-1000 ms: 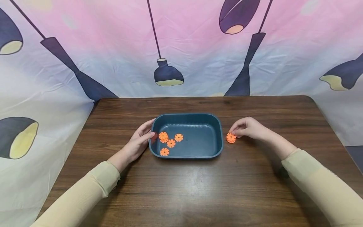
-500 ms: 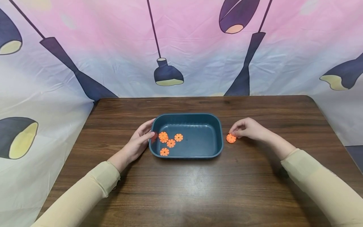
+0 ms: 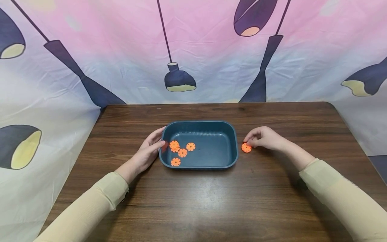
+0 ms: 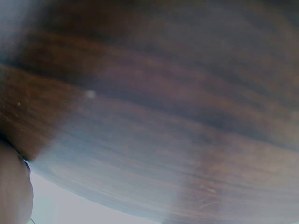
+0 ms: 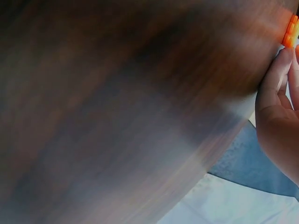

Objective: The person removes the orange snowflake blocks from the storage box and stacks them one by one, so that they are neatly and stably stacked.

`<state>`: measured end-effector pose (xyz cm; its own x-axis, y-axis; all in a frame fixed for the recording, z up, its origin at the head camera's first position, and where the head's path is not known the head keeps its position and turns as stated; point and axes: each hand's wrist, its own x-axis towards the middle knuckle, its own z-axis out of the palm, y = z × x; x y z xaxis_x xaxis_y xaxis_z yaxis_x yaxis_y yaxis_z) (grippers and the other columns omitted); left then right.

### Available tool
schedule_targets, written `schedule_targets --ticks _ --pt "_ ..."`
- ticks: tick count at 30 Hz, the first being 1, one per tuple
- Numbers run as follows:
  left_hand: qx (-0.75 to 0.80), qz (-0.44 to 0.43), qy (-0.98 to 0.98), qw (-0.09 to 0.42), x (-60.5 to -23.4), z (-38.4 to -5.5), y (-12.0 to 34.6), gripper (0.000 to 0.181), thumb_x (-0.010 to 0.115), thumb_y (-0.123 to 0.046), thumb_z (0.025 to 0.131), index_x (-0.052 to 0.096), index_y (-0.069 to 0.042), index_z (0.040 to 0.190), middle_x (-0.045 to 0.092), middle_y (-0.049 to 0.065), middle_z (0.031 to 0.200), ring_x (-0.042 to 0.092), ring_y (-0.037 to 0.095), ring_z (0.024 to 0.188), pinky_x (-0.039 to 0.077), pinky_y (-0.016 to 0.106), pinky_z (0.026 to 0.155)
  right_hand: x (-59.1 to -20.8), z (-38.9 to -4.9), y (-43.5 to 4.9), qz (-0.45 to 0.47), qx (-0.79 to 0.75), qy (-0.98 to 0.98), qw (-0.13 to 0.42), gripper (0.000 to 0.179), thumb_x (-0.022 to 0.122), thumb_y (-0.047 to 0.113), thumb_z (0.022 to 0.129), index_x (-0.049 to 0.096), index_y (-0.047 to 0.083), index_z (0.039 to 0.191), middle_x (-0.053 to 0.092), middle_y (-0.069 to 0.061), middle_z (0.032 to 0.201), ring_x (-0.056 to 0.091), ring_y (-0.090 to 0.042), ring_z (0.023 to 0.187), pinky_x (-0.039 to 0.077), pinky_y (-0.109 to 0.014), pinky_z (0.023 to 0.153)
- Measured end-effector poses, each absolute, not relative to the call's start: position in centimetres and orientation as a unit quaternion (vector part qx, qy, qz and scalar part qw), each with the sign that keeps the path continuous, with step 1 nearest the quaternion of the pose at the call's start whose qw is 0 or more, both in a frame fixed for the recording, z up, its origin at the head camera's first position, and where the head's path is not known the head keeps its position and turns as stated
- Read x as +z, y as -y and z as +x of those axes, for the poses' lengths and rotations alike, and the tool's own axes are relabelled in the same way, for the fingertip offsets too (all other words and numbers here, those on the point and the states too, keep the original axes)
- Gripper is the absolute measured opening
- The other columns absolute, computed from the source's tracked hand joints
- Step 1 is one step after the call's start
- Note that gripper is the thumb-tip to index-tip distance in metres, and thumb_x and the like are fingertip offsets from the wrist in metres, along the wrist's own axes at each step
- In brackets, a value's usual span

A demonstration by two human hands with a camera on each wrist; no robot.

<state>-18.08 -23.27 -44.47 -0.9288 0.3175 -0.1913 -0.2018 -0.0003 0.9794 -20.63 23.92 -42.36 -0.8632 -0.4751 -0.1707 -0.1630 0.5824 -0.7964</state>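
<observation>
A dark teal rectangular tub (image 3: 214,151) stands on the table with several orange notched discs (image 3: 182,153) in its left half, some overlapping. My left hand (image 3: 146,149) grips the tub's left wall, thumb at the rim and fingers along the outside. Just beyond the tub's right side, my right hand (image 3: 265,137) pinches an orange notched disc (image 3: 246,148) between thumb and fingertips, low over the table. In the right wrist view, the orange piece (image 5: 290,32) shows edge-on at the fingertips as layered rims. Only a bit of the left hand (image 4: 14,186) enters the left wrist view.
The brown wood-grain table (image 3: 205,208) reaches back to a hanging cloth (image 3: 127,60) printed with dark lamps. Its rear edge and rounded right corner show behind the tub. Both forearms in pale sleeves (image 3: 338,191) come in from the front.
The disc at my right fingertips has tipped a little flatter, and the right hand has shifted very slightly. My left hand, the tub and the discs inside look unchanged.
</observation>
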Motion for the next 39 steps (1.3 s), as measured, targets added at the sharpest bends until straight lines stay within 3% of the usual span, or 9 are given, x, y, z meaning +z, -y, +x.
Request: schedule_targets --ticks 11,19,25,39 --pt "0.71 0.043 -0.678 0.185 -44.6 -18.0 23.3 0.06 0.05 -0.011 0.11 0.032 -0.017 0.167 0.038 0.007 0.169 0.047 0.006 0.141 0.043 0.02 0.11 -40.4 -20.6 -22.9 -0.177 -0.411 -0.878 0.169 0.017 0.076 0.001 0.095 0.077 -0.003 0.112 0.079 -0.013 0.101 0.067 -0.004 0.082 0.055 -0.018 0.077" --pt "0.713 0.046 -0.675 0.183 -44.6 -18.1 23.3 0.058 0.05 -0.011 0.11 0.034 -0.018 0.166 0.044 -0.002 0.163 0.048 0.004 0.14 0.044 0.02 0.11 -38.1 -21.2 -21.6 -0.196 -0.421 -0.874 0.139 0.018 0.076 0.002 0.095 0.077 -0.002 0.113 0.079 -0.013 0.101 0.069 -0.006 0.082 0.056 -0.02 0.077" --pt "0.711 0.04 -0.677 0.184 -44.5 -18.2 23.3 0.06 0.05 -0.012 0.11 0.033 -0.018 0.167 0.039 0.004 0.168 0.047 0.005 0.14 0.043 0.02 0.11 -37.2 -21.4 -19.7 -0.214 -0.429 -0.867 0.139 0.017 0.074 0.003 0.098 0.078 0.001 0.115 0.078 -0.013 0.102 0.074 -0.023 0.092 0.057 -0.022 0.078" --pt "0.709 0.039 -0.679 0.185 -44.5 -18.2 23.3 0.061 0.049 -0.01 0.11 0.03 -0.015 0.167 0.034 0.009 0.171 0.044 0.008 0.143 0.043 0.019 0.109 -38.0 -22.3 -13.6 -0.251 -0.468 -0.831 0.168 0.018 0.073 0.0 0.097 0.076 -0.005 0.115 0.077 -0.014 0.099 0.07 -0.017 0.088 0.058 -0.025 0.08"
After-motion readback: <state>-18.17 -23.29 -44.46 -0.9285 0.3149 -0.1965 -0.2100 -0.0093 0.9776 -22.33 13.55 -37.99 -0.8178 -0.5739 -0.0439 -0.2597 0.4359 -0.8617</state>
